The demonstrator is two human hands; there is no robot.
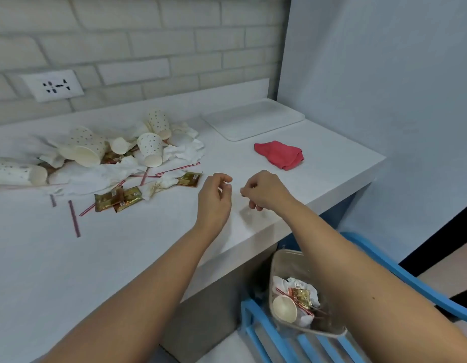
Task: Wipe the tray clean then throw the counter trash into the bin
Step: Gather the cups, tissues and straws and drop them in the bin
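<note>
Break-room counter [253, 231]: paper cups [151, 149], snack wrappers [127, 195].

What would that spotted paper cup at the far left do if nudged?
The spotted paper cup lies on its side, so it would probably roll, curving since it tapers. It looks thin-walled and empty, so likely light and easily crushed.

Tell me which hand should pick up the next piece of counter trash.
Left, probably. The left hand is beside the gold sachet at the edge of the trash pile; the right hand sits farther off, toward the bin.
</note>
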